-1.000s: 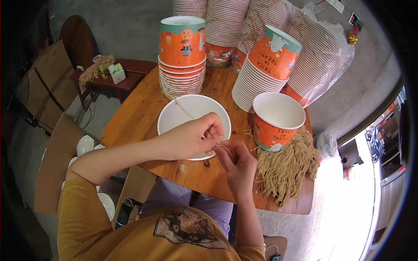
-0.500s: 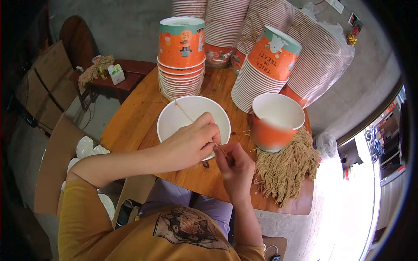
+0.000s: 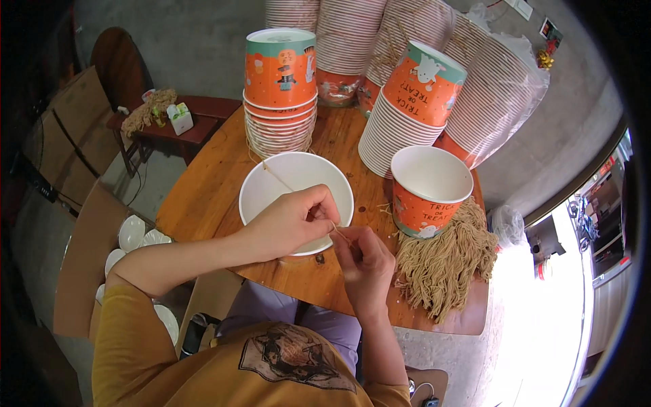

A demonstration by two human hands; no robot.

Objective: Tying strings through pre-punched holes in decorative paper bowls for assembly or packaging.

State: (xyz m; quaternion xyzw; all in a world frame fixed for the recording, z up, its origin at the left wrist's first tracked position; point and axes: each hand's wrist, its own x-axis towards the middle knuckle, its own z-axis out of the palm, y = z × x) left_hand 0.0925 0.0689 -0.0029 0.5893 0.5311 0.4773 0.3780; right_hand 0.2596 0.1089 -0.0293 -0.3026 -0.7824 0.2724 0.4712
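A white-lined paper bucket (image 3: 261,200) stands upright at the table's front edge, its inside facing me. Thin tan twine (image 3: 278,178) crosses its far rim and runs over the opening to my hands. Above the bucket's near rim, my left hand (image 3: 295,222) pinches the twine between thumb and fingertips. Just right of that rim, my right hand (image 3: 366,266) also pinches it, fingers curled, the fingertips of both hands almost meeting. Whether there is a knot or loop between them is too small to tell.
Right of my hands, an orange paper bucket (image 3: 430,214) rests against a thick bundle of tan twine (image 3: 449,271). Upside-down bucket stacks stand behind, left (image 3: 280,78) and right (image 3: 401,139). Plastic-wrapped stacks (image 3: 498,95) lean at the back. A carton (image 3: 74,271) holds white pieces at left.
Both hands stay close together on the twine; the left fingers have opened out slightly from a tighter curl. The bucket appears slightly lower and further left.
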